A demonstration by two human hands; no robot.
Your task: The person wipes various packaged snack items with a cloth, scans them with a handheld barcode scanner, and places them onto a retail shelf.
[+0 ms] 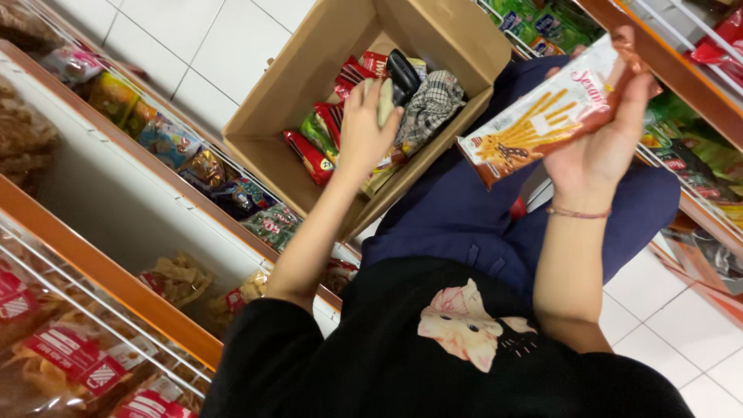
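Inside cardboard box (267, 116), near its front wall: we see left hand (364, 128) clasping pale packet (385, 101); right hand (607, 135) grips biscuit-stick pack (542, 124), long axis slanting up-right.

We see a long flat snack packet (542, 116), orange-brown and white with pictures of thin biscuit sticks, lying tilted across the palm of the right hand (600, 135). A pale green-grey soft packet (385, 101) sits under the fingers of the left hand (364, 128), inside the cardboard box (286, 85), among red and green packets just beside this hand.
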